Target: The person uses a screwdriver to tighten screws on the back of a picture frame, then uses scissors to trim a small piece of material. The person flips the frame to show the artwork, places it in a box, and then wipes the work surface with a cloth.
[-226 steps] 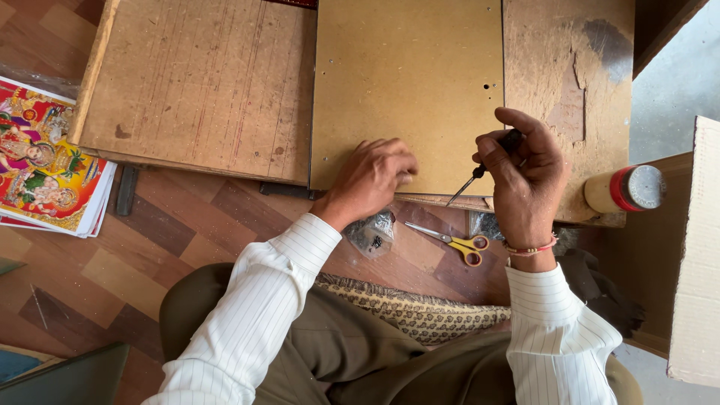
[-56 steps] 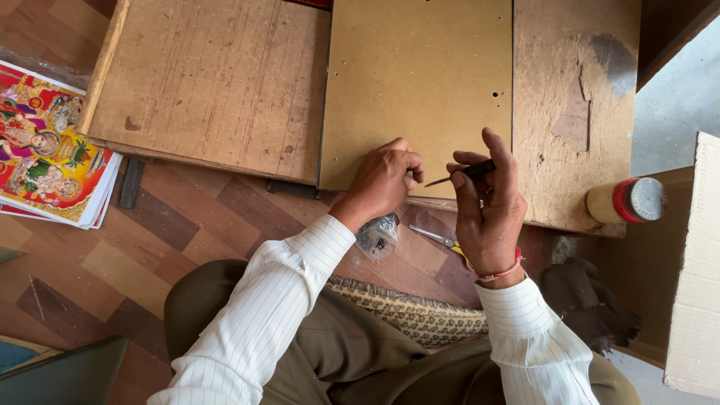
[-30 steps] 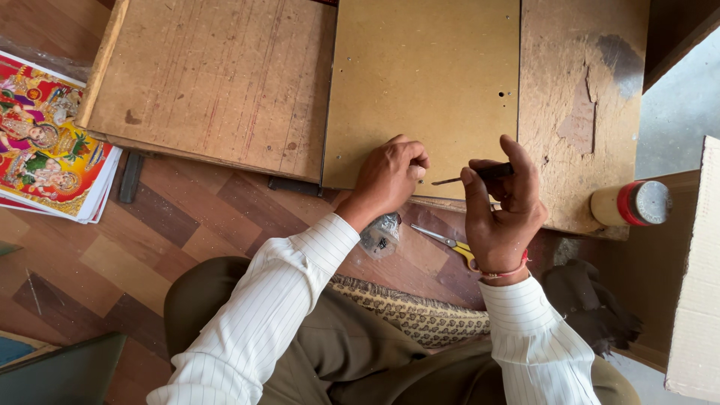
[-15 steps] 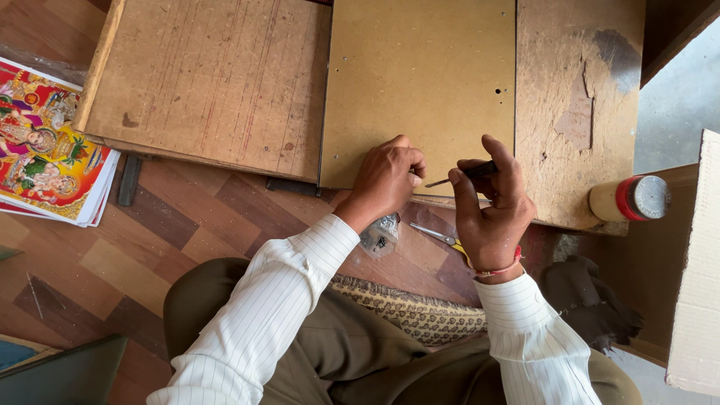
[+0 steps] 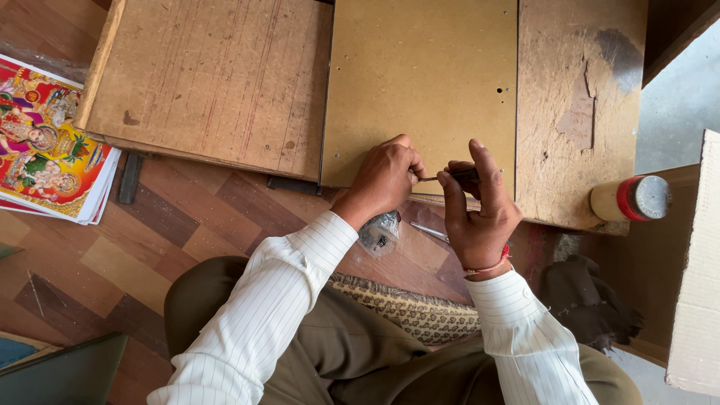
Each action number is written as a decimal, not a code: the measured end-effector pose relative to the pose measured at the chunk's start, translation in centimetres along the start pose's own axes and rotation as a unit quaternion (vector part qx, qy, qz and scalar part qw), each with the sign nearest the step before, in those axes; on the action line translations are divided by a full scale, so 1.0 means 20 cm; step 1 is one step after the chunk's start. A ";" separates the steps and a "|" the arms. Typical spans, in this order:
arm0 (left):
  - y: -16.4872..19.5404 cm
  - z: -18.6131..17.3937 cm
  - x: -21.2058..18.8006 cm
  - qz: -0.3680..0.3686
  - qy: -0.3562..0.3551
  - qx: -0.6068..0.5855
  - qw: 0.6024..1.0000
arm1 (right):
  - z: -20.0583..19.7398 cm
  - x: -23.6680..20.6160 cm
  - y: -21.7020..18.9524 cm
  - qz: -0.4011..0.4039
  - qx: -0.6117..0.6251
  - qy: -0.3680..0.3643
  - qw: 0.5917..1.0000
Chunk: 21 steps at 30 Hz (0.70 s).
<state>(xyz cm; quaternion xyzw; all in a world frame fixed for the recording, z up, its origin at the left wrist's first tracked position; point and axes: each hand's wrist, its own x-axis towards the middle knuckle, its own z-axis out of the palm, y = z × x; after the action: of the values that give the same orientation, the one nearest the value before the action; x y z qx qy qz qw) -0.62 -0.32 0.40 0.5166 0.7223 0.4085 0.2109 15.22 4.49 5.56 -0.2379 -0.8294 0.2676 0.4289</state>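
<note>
The board (image 5: 420, 82) was smooth, matt fibreboard; the panels (image 5: 210, 82) beside it were rough, scuffed wood. The screwdriver (image 5: 450, 176) shaft looked like metal. The floor (image 5: 172, 225) was glossy wood laminate, the prints (image 5: 45, 150) shiny paper.

Dark-handled screwdriver (image 5: 459, 175) lying level, thin shaft at tan board (image 5: 420, 82) near edge.
</note>
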 end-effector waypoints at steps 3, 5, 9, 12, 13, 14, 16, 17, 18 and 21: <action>0.00 0.00 0.00 -0.003 -0.007 -0.005 1.000 | 0.00 0.00 0.00 -0.001 -0.008 0.014 1.000; 0.00 0.00 0.00 -0.007 -0.011 -0.004 1.000 | 0.00 0.00 0.00 0.004 -0.010 0.012 1.000; -0.01 0.00 0.00 0.000 -0.014 0.002 1.000 | 0.01 0.00 -0.01 0.001 -0.012 0.021 1.000; -0.01 0.01 0.00 0.008 -0.013 0.009 1.000 | 0.01 0.00 -0.01 0.009 -0.018 0.016 1.000; -0.01 0.01 0.00 0.008 -0.010 0.008 1.000 | 0.00 0.00 -0.01 -0.001 -0.023 0.014 1.000; -0.01 0.01 0.00 0.009 -0.007 0.008 1.000 | 0.00 0.00 -0.01 -0.013 -0.028 0.013 0.999; -0.01 0.02 0.00 0.007 -0.006 0.011 1.000 | 0.00 0.00 -0.02 -0.026 -0.033 0.012 0.999; -0.01 0.02 0.00 0.004 -0.009 0.014 1.000 | 0.00 0.00 -0.02 -0.027 -0.033 0.011 0.999; -0.01 0.02 0.00 0.001 -0.012 0.018 1.000 | 0.00 0.00 -0.02 -0.028 -0.033 0.011 0.999; -0.01 0.02 0.00 0.009 -0.013 0.025 1.000 | -0.01 0.01 -0.03 -0.036 -0.063 0.003 0.997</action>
<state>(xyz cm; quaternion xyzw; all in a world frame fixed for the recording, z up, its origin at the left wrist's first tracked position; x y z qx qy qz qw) -0.51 -0.16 0.04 0.5334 0.7249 0.3853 0.2038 15.23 4.23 6.05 -0.2352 -0.8511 0.1987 0.4253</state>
